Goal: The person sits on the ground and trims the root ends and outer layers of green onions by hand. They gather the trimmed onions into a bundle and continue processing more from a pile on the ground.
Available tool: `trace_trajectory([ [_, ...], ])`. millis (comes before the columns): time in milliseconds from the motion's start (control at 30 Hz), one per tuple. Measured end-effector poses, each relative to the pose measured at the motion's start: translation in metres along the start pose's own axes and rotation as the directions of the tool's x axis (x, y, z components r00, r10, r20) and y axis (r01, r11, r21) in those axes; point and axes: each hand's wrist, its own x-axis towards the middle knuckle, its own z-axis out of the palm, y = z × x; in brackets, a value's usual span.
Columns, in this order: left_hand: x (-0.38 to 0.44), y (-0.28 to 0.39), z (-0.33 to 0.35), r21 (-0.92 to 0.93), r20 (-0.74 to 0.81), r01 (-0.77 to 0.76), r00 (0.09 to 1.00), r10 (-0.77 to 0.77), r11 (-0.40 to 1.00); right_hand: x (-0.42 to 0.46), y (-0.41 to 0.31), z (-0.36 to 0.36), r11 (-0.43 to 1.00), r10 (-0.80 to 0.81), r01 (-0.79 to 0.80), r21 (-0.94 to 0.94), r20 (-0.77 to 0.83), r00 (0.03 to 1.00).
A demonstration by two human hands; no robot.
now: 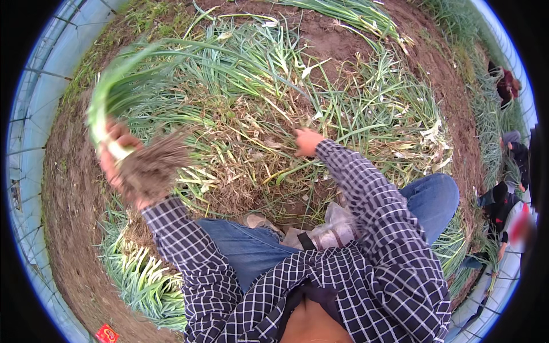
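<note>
My left hand, raised at the left, is closed around a bunch of green onions. Their blurred green leaves arch up and to the right, and the soil-coloured roots point right, over my wrist. My right hand reaches down to the heap near the middle, with no plant plainly in it; its fingertips are partly hidden. Below it and around it lie loose leaves, dry stalks and peeled scraps. More green onions are piled beyond, leaves pointing away.
A stack of green onions lies by my left side, another bundle at the far top. Plastic sheeting is between my knees. Several people work at the right edge. A red packet lies at lower left.
</note>
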Motion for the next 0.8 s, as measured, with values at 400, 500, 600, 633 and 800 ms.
trace_trajectory([
  [400,-0.005,-0.025,-0.060,0.476,-0.559,0.107,0.803,0.207,0.873,0.045,0.039,-0.023,0.928,0.270,-0.019,0.372,-0.638,0.721],
  [500,-0.006,-0.037,-0.046,0.536,-0.676,0.224,0.691,0.255,0.814,0.079,-0.003,-0.019,0.870,0.370,-0.095,0.483,-0.516,0.773],
  [600,-0.009,-0.027,-0.062,0.498,-0.617,0.171,0.759,0.209,0.850,0.087,-0.012,-0.028,0.937,0.301,-0.209,0.281,-0.342,0.890],
  [633,-0.012,-0.035,-0.055,0.502,-0.611,0.138,0.755,0.237,0.854,0.077,-0.016,-0.042,0.849,0.284,-0.089,0.521,-0.307,0.908],
  [800,-0.021,-0.054,-0.050,0.444,-0.562,0.169,0.818,0.126,0.880,0.025,0.007,-0.079,0.235,0.102,0.251,0.939,-0.280,0.954],
])
